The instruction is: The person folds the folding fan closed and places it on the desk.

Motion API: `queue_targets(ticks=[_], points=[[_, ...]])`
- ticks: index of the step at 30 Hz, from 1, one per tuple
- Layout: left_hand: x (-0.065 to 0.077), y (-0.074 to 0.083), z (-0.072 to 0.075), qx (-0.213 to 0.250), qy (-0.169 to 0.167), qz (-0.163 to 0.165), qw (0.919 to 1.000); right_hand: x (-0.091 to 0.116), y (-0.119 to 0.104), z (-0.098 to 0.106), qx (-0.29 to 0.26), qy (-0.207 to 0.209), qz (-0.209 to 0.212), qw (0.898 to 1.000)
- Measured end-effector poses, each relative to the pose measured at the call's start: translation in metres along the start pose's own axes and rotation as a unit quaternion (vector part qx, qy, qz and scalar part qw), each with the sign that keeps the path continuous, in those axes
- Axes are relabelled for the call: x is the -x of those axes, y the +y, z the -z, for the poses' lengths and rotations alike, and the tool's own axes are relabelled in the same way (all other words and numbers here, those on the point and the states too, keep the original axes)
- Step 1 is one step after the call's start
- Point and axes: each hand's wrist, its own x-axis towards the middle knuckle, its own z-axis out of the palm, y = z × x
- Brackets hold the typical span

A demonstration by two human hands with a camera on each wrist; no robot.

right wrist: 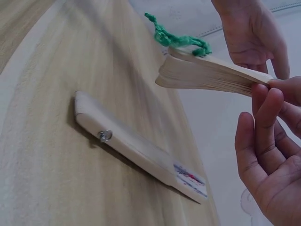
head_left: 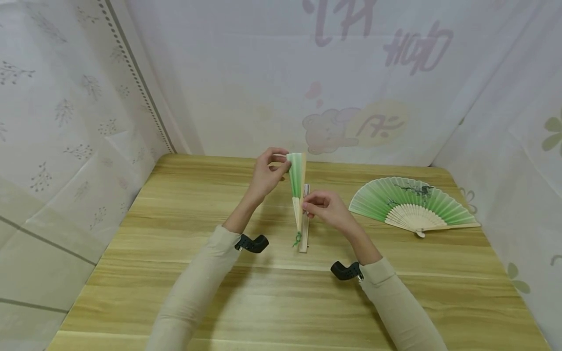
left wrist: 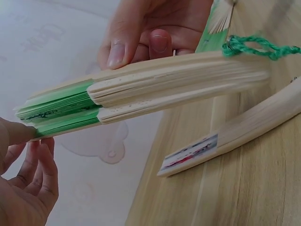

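Observation:
A partly spread green folding fan (head_left: 296, 178) stands held above the table, its pale wooden sticks pointing down. My left hand (head_left: 267, 173) pinches its green leaf near the top end. Lower down, the thumb and fingers of my right hand (head_left: 327, 207) pinch the wooden sticks. A knotted green cord (right wrist: 181, 40) hangs at the pivot end. Just behind the held fan, a closed folding fan (right wrist: 127, 141) lies on the table, with a white, red and dark printed leaf and a metal loop on one side. Neither hand touches that one.
An opened green fan (head_left: 382, 200) with a dark branch print lies on the right side of the wooden table (head_left: 175, 273). Pale patterned cloth (head_left: 246, 87) hangs behind the table and along both sides. Each wrist wears a black camera mount (head_left: 254, 243).

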Motion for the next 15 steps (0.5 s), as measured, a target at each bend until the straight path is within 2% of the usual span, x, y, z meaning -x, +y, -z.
queue_targets(ticks=[8,15], points=[[0.0047,0.0001,0.0024,-0.003,-0.021,0.020,0.9996,0.0002,0.0063,0.0010,-0.021,0.026,-0.002,0.999],[0.0082,-0.0015,0.0039,-0.015,-0.078,0.033,0.9963,-0.0007,0.0084,0.0007,-0.038,0.044,-0.001,0.998]])
